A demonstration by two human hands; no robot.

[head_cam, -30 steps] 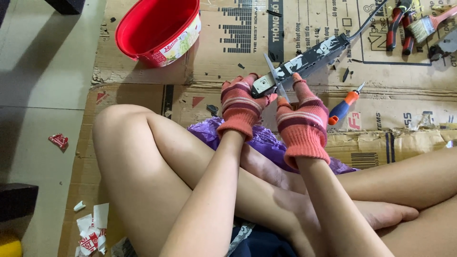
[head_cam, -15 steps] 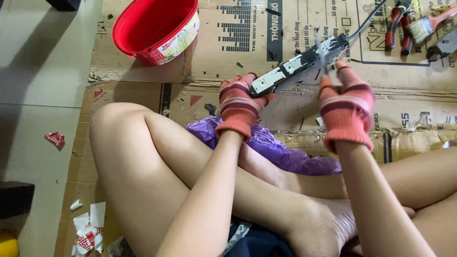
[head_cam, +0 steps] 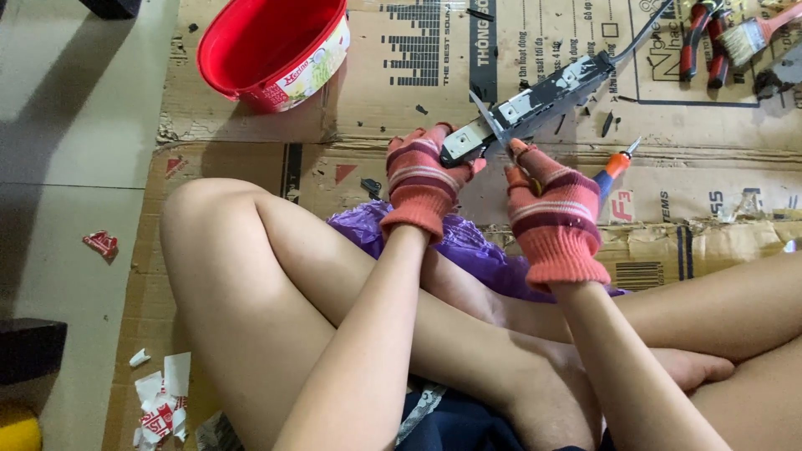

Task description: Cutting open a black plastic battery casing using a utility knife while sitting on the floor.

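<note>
The gloved left hand (head_cam: 424, 177) grips the near end of a long grey metal power strip (head_cam: 528, 107) above the cardboard. The gloved right hand (head_cam: 555, 219) curls shut around an orange-handled screwdriver (head_cam: 612, 170), shaft mostly hidden.

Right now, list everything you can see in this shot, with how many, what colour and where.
Long metal part: one, grey and black, cabled, above the flattened cardboard, held at its near end.
Screwdriver: one, orange and blue, on the cardboard by the right hand.
Tub: one, red, top left.
Pliers: one pair, red-handled, top right.
Paintbrush: one, top right edge.
Plastic bag: one, purple, under the wrists.
Paper scraps: several, white and red, on the floor at left.
Left hand: striped red glove, gripping the part's end.
Right hand: matching glove, holding a thin blade against the part.
</note>
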